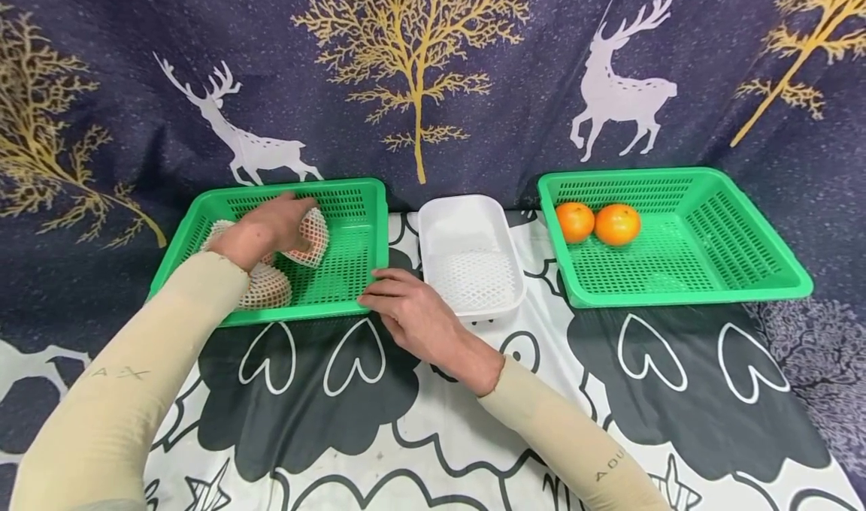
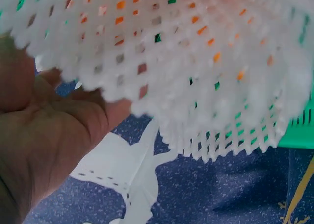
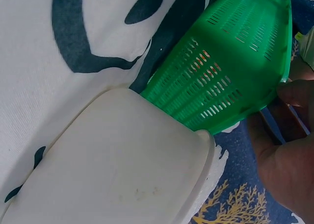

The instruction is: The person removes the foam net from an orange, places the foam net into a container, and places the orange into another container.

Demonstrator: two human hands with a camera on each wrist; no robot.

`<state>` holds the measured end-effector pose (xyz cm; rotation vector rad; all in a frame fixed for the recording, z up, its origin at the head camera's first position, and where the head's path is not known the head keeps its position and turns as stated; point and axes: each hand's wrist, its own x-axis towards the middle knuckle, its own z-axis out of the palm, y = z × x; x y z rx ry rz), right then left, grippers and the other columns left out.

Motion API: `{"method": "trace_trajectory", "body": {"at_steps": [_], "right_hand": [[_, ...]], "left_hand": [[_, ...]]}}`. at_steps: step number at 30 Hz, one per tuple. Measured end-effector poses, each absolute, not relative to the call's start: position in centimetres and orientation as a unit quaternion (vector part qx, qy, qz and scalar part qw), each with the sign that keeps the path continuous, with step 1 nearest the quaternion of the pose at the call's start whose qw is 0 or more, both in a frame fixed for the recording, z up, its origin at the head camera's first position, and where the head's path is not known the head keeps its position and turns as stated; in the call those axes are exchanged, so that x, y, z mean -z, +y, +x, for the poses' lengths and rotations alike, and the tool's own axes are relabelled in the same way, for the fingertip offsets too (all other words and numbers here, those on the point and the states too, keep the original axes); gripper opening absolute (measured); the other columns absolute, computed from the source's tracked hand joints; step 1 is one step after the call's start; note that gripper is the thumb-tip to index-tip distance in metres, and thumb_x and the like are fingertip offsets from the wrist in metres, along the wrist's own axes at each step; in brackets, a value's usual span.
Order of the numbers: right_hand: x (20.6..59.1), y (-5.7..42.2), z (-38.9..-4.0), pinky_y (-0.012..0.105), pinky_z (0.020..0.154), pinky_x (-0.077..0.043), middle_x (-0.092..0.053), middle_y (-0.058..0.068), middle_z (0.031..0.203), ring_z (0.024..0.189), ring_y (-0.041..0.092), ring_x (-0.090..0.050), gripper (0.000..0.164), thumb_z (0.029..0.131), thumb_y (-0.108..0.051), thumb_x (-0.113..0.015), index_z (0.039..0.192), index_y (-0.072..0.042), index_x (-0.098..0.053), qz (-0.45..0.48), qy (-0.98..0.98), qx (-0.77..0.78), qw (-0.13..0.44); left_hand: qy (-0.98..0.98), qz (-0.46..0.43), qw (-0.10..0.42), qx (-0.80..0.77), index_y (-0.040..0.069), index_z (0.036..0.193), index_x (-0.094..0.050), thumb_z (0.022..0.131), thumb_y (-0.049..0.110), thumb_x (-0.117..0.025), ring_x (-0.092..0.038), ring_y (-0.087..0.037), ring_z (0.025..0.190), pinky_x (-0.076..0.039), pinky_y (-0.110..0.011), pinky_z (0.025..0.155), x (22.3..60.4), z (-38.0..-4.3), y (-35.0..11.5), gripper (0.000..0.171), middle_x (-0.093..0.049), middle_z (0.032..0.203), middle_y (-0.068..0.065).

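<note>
In the left green basket point(image 1: 341, 267), my left hand point(image 1: 267, 229) grips a fruit in a white foam net point(image 1: 313, 238), thumb and fingers around its side. Orange colour shows through the holes of the net point(image 2: 196, 62) in the left wrist view. Another net-wrapped fruit point(image 1: 267, 287) lies below that wrist, and a further foam net point(image 1: 218, 231) is partly hidden behind the hand. My right hand point(image 1: 419, 315) holds the same basket by its right rim near the front corner. Up close in the right wrist view, thumb and fingers point(image 3: 294, 92) pinch the rim.
A white plastic basket point(image 1: 460, 222) stands just right of the left basket, a white mesh pattern in its front part. Farther right is a second green basket point(image 1: 676, 263) with two bare oranges point(image 1: 617, 225) at its left end. A dark patterned curtain point(image 1: 487, 143) hangs behind.
</note>
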<state>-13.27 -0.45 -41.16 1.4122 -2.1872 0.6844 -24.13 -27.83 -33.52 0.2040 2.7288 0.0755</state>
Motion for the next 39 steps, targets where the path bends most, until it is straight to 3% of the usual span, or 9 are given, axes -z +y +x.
{"method": "trace_trajectory", "body": {"at_steps": [2, 6, 13, 39], "right_hand": [[41.1, -0.5, -13.3, 0.028, 0.114, -0.033, -0.071, 0.004, 0.112, 0.125, 0.022, -0.057, 0.028, 0.091, 0.004, -0.063, 0.113, -0.008, -0.075, 0.512, -0.791, -0.250, 0.222], [41.1, -0.4, -13.3, 0.028, 0.115, -0.033, -0.072, 0.004, 0.112, 0.126, 0.022, -0.057, 0.028, 0.090, 0.005, -0.063, 0.113, -0.008, -0.075, 0.513, -0.790, -0.250, 0.223], [41.1, -0.4, -13.4, 0.028, 0.115, -0.032, -0.071, 0.004, 0.113, 0.126, 0.022, -0.057, 0.028, 0.091, 0.004, -0.064, 0.113, -0.008, -0.075, 0.511, -0.792, -0.246, 0.224], [41.4, -0.4, -13.4, 0.027, 0.114, -0.033, -0.071, 0.004, 0.112, 0.125, 0.022, -0.057, 0.030, 0.090, 0.005, -0.064, 0.113, -0.009, -0.075, 0.514, -0.789, -0.248, 0.226]], "left_hand": [[0.977, 0.072, 0.201, -0.026, 0.003, 0.157, -0.023, 0.090, 0.019, -0.075, -0.028, -0.056, 0.138, -0.041, -0.064, 0.101, 33.8, -24.2, -27.8, 0.086, -0.014, 0.157, -0.036], [0.976, 0.069, 0.203, -0.034, 0.001, 0.157, -0.023, 0.089, 0.018, -0.076, -0.032, -0.055, 0.136, -0.049, -0.059, 0.094, 34.1, -24.4, -27.8, 0.088, -0.015, 0.156, -0.036], [0.975, 0.079, 0.208, -0.023, -0.001, 0.156, -0.022, 0.086, 0.019, -0.079, -0.025, -0.053, 0.141, -0.034, -0.065, 0.107, 34.4, -24.6, -27.6, 0.093, -0.023, 0.154, -0.036], [0.973, 0.094, 0.209, 0.000, 0.000, 0.156, -0.023, 0.082, 0.021, -0.082, -0.030, -0.052, 0.139, -0.038, -0.064, 0.104, 35.5, -24.8, -27.6, 0.097, -0.029, 0.153, -0.034]]}}
